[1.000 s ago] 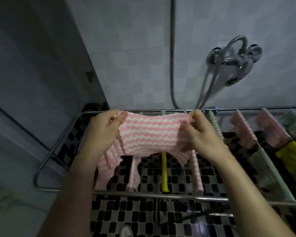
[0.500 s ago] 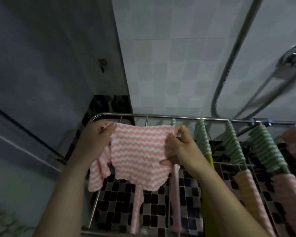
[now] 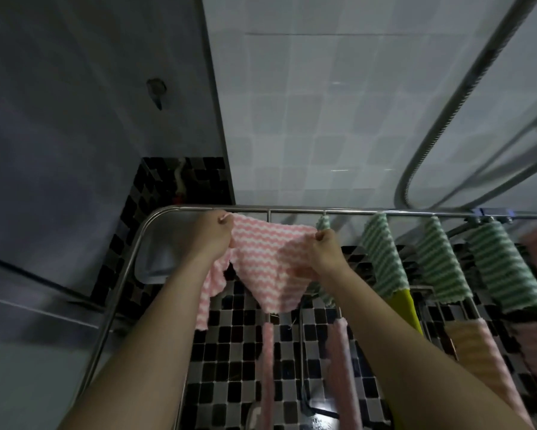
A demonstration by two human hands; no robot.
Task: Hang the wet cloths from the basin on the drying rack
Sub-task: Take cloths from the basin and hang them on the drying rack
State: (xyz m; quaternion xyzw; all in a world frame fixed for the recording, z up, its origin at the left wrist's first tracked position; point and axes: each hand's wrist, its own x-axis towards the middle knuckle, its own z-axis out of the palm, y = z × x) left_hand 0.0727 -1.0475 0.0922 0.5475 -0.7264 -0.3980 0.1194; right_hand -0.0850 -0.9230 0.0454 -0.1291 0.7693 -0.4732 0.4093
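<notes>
Head view: the left hand (image 3: 210, 237) closes its grip on the far-left corner of the pink striped cloth (image 3: 267, 268). The right hand (image 3: 324, 252) has its grip clamped on the right corner. The cloth spreads over the drying rack (image 3: 292, 210), left of the green cloths (image 3: 382, 252).

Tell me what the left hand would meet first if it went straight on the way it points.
Likely the drying rack's far rail, just beyond the left hand gripping the pink cloth; behind it stands the tiled wall. Depth is unclear here.
</notes>
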